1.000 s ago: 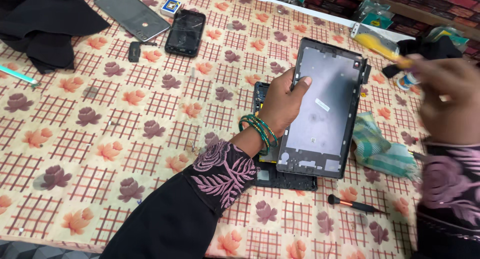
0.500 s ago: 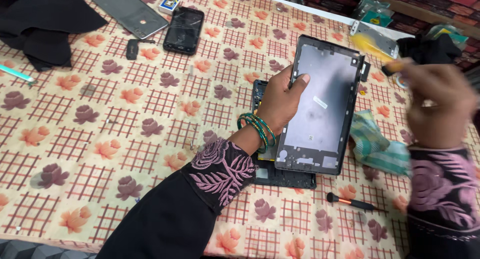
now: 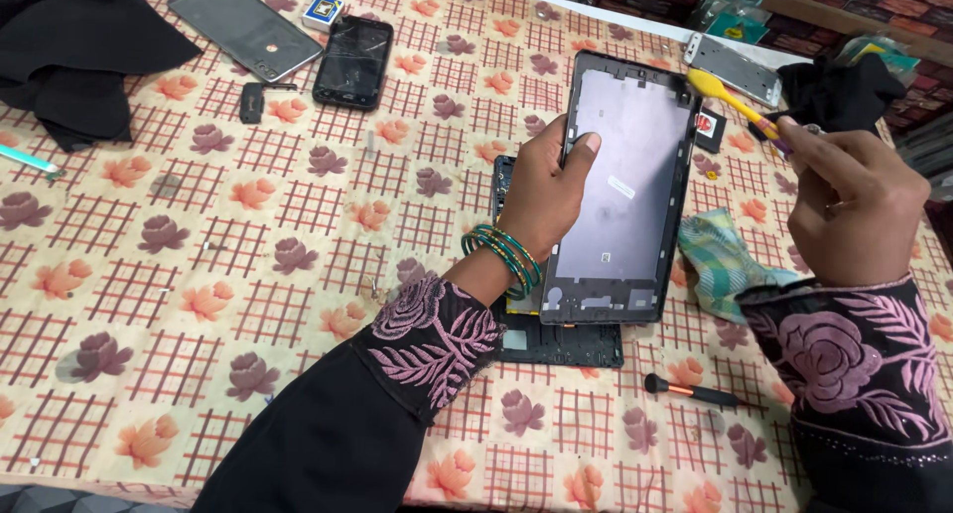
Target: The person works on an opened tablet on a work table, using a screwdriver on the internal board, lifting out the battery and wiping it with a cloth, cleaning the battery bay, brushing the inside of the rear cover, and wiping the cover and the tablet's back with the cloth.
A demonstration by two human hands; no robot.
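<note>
Tablet frame [image 3: 623, 191]: dark, screen-less shell with grey inner face, being held tilted above the tabletop [image 3: 199, 305], right of centre.
Left hand [image 3: 541, 191]: grip closing around the frame's left edge, thumb lying on the inner face; green bangles [image 3: 501, 255] sitting at the wrist.
Right hand [image 3: 859, 205]: grip closing on a yellow-headed tool [image 3: 730, 98], its tip meeting the frame's top right corner.
Under the frame: a second dark tablet part [image 3: 561, 339] lying flat on the tabletop.
Beside it: a green cloth [image 3: 725, 260] to the right, a small black screwdriver [image 3: 690, 392] below.
Far left: a black phone [image 3: 353, 62] and a grey phone [image 3: 243, 27] lying near black fabric [image 3: 69, 47].
</note>
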